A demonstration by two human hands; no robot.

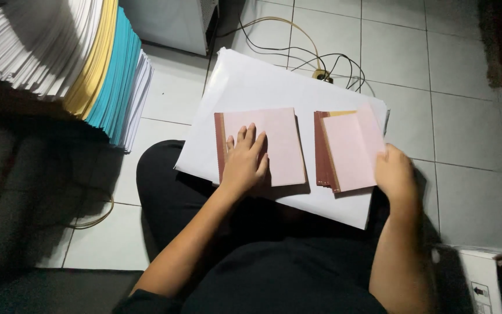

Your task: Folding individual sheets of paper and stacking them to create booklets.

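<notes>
White board across lap, centre frame, bare margin at top and bottom edges. Left pink pad mid-board, pressed flat under left hand, fingers spread. Right pink pad near right edge, top sheet pinched and lifted by right hand. Paper stack upper left.

A tall paper stack stands left; tangled cables lie on the tiled floor.
</notes>
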